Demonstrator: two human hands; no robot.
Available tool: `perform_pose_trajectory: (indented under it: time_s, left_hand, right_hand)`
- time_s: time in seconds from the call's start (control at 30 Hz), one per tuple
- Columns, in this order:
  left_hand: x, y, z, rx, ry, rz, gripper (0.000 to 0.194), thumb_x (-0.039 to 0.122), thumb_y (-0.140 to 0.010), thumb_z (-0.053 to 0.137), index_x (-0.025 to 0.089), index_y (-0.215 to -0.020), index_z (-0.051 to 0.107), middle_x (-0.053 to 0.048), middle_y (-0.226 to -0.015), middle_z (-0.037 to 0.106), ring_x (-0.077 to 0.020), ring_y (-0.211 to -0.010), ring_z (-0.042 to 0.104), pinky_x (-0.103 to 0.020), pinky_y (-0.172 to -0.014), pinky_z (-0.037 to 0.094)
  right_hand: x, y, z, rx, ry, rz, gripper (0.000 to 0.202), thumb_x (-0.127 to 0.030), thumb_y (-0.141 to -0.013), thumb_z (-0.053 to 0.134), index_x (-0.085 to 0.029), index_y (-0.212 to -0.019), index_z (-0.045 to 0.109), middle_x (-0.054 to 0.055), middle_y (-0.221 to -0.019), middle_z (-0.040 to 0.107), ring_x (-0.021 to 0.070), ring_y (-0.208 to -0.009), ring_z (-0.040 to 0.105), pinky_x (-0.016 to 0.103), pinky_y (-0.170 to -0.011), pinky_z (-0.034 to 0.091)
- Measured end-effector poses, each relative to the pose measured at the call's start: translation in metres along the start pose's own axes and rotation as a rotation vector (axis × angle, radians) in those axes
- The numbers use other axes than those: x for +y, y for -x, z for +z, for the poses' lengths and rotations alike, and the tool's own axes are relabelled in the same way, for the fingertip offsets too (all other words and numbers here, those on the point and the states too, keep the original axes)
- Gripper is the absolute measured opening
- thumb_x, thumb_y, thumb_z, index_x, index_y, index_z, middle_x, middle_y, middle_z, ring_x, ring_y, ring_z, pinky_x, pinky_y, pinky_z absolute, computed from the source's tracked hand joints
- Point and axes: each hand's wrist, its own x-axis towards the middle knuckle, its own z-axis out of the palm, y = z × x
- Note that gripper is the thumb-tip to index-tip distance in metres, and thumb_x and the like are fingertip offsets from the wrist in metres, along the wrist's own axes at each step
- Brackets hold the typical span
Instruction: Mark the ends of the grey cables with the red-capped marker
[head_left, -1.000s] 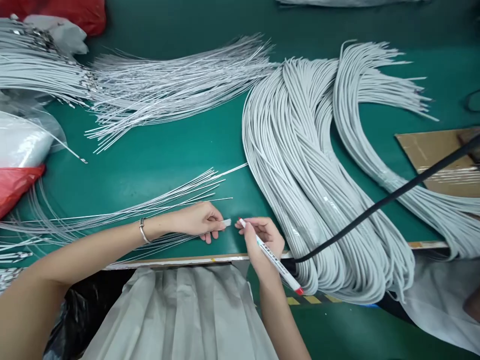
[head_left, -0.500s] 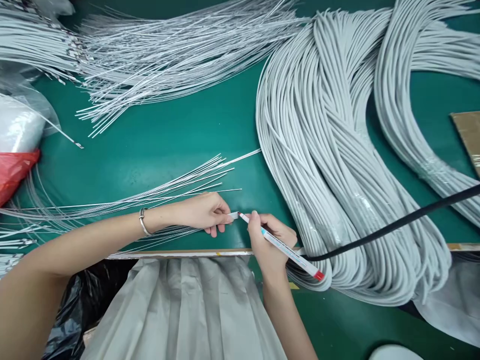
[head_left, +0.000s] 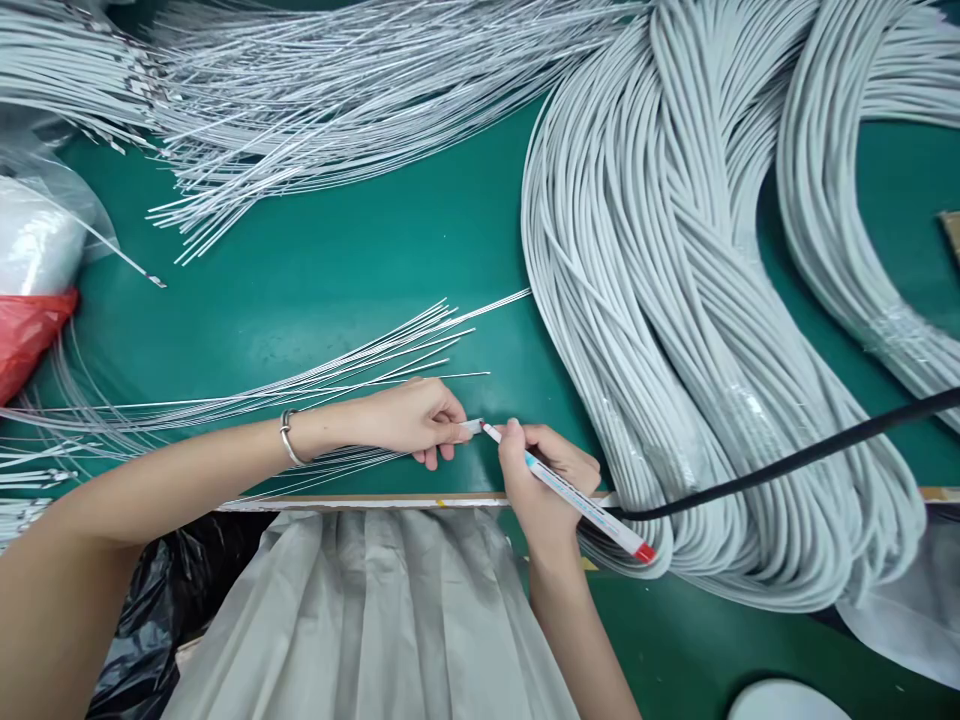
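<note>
My left hand is closed in a pinch on a small flat grey-white piece that sticks out past the fingertips. It looks like the end of a wire or cable, but most of it is hidden by the fingers. In my right hand I grip a white marker pen with a red end. The pen's tip touches or nearly touches the end of the grey piece. Thin white wires lie loose just beyond my left hand, and more run under the wrist.
Thick bundles of grey cable cover the right side and hang over the table's front edge. A pile of thin wires lies at the back. A black strap or cord crosses at right. A red and clear bag sits at left.
The view has shifted slightly, so the cables appear a little farther right. Both hands keep their holds, with the pen tip still at the grey piece.
</note>
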Motion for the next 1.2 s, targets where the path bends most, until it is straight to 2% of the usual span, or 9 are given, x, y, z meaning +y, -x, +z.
perform_pose_trajectory:
  time_s: [0.33, 0.53, 0.7, 0.8, 0.9, 1.03, 1.13, 1.2]
  left_hand:
    - [0.002, 0.001, 0.0, -0.002, -0.035, 0.017, 0.036, 0.037, -0.094, 0.049, 0.011, -0.073, 0.061, -0.006, -0.069, 0.068, -0.0109, -0.052, 0.065, -0.017, -0.046, 0.049]
    - [0.004, 0.003, 0.001, 0.012, -0.018, 0.003, 0.045, 0.053, -0.088, 0.054, 0.012, -0.073, 0.062, -0.006, -0.068, 0.068, -0.0128, -0.053, 0.065, -0.02, -0.047, 0.049]
    - [0.005, 0.004, 0.0, 0.01, -0.038, 0.012, 0.05, 0.059, -0.088, 0.052, 0.012, -0.073, 0.062, -0.007, -0.069, 0.069, -0.0131, -0.053, 0.065, -0.02, -0.047, 0.049]
    - [0.004, 0.004, 0.0, 0.011, -0.039, 0.017, 0.05, 0.058, -0.088, 0.052, 0.012, -0.073, 0.061, -0.006, -0.069, 0.069, -0.0123, -0.053, 0.064, -0.019, -0.047, 0.049]
    - [0.002, 0.003, 0.001, 0.009, -0.04, 0.022, 0.045, 0.051, -0.092, 0.05, 0.012, -0.073, 0.06, -0.006, -0.069, 0.068, -0.0113, -0.052, 0.064, -0.018, -0.047, 0.048]
    - [-0.002, 0.002, 0.002, 0.009, -0.048, 0.03, 0.038, 0.04, -0.094, 0.049, 0.012, -0.071, 0.059, -0.005, -0.068, 0.067, -0.0105, -0.053, 0.064, -0.016, -0.046, 0.047]
    - [0.002, 0.008, 0.002, 0.034, -0.106, 0.061, 0.035, 0.038, -0.095, 0.049, 0.012, -0.072, 0.06, -0.004, -0.068, 0.067, -0.0105, -0.054, 0.064, -0.016, -0.049, 0.045]
    - [0.011, 0.016, 0.002, 0.077, -0.145, 0.087, 0.034, 0.036, -0.095, 0.048, 0.013, -0.075, 0.061, -0.004, -0.068, 0.067, -0.011, -0.057, 0.065, -0.017, -0.052, 0.045]
  right_hand:
    - [0.0, 0.0, -0.002, -0.025, 0.013, -0.035, 0.033, -0.015, -0.085, 0.056, -0.017, -0.052, 0.054, -0.005, -0.045, 0.049, 0.0068, -0.042, 0.04, 0.022, -0.044, 0.031]
    - [0.001, 0.002, -0.002, -0.033, 0.02, -0.047, 0.034, -0.015, -0.084, 0.055, -0.018, -0.051, 0.051, -0.005, -0.045, 0.048, 0.0074, -0.041, 0.04, 0.023, -0.045, 0.031]
    - [0.002, 0.001, -0.003, -0.051, -0.001, -0.066, 0.035, -0.012, -0.084, 0.056, -0.018, -0.05, 0.047, -0.006, -0.045, 0.046, 0.0068, -0.041, 0.038, 0.023, -0.045, 0.03]
    - [0.002, 0.001, -0.003, -0.049, -0.002, -0.073, 0.036, -0.012, -0.083, 0.056, -0.018, -0.049, 0.047, -0.006, -0.044, 0.045, 0.0066, -0.041, 0.037, 0.023, -0.044, 0.03]
    - [0.003, 0.002, -0.004, -0.037, -0.018, -0.047, 0.034, -0.014, -0.084, 0.056, -0.018, -0.051, 0.052, -0.005, -0.045, 0.05, 0.0073, -0.04, 0.04, 0.023, -0.044, 0.032]
    - [0.008, 0.006, -0.003, 0.08, -0.16, 0.114, 0.027, -0.026, -0.086, 0.058, -0.018, -0.06, 0.061, -0.003, -0.049, 0.059, 0.0097, -0.041, 0.05, 0.023, -0.044, 0.039]
    - [0.009, 0.011, -0.002, 0.196, -0.413, 0.217, 0.03, -0.043, -0.091, 0.049, -0.017, -0.088, 0.065, -0.002, -0.051, 0.061, 0.0116, -0.038, 0.052, 0.023, -0.039, 0.041]
    - [0.009, 0.013, -0.002, 0.191, -0.529, 0.254, 0.041, -0.049, -0.094, 0.038, -0.015, -0.102, 0.061, -0.001, -0.053, 0.064, 0.0125, -0.036, 0.052, 0.024, -0.037, 0.042]
